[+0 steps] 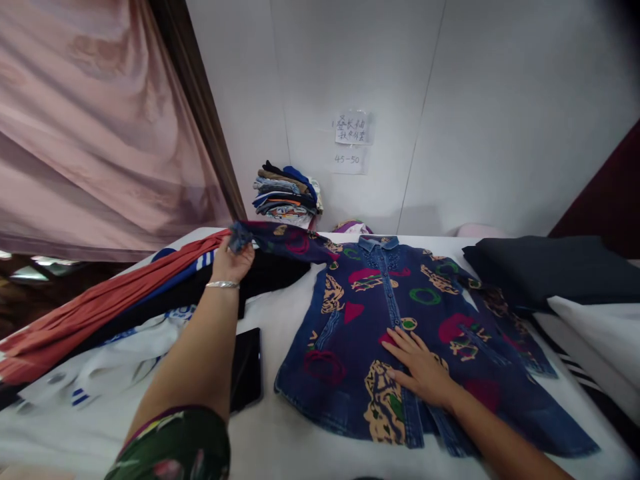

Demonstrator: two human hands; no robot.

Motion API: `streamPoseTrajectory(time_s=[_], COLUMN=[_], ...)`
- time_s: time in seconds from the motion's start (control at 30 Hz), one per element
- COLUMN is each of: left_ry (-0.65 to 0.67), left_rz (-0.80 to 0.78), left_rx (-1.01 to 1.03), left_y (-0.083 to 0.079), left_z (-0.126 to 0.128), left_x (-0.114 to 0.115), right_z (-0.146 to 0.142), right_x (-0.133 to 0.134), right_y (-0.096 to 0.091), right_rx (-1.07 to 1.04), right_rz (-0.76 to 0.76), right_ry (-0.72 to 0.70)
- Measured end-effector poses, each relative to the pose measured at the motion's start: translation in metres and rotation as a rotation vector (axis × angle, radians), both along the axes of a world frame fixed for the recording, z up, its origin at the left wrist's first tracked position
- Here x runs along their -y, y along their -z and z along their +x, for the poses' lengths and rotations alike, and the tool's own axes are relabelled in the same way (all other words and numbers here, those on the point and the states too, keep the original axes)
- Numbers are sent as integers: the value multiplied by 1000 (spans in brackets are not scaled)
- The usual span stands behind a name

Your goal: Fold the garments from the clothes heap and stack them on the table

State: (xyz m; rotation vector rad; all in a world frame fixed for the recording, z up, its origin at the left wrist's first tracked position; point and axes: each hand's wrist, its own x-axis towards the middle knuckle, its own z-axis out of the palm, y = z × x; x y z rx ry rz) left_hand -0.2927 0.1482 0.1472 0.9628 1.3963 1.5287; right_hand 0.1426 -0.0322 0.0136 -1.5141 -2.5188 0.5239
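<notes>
Rounded hem of a denim shirt [430, 317] nearest you, front up on the white table [273, 430]. Your right hand [421, 370] rests on its front, fingers loosely spread. Navy ground; tan, magenta, green motifs; paler buttoned placket [390, 283]. Farther left, your left hand [236, 257] grips the cuff [240, 237], that sleeve stretched leftward. Collar [379, 241] farther still; beyond, left, stacked folded clothes [287, 193].
</notes>
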Motion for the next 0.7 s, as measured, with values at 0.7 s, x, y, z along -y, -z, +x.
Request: streamPoseTrajectory(time_s=[0.7], left_ry=[455], left_rz=[-100], left_rx=[-1380], left_y=[133], left_z=[163], left_x=[-5], right_z=[-5], right_x=[0], right_y=[-4], right_rx=[-103], right_rz=[-73], right_ry=[23])
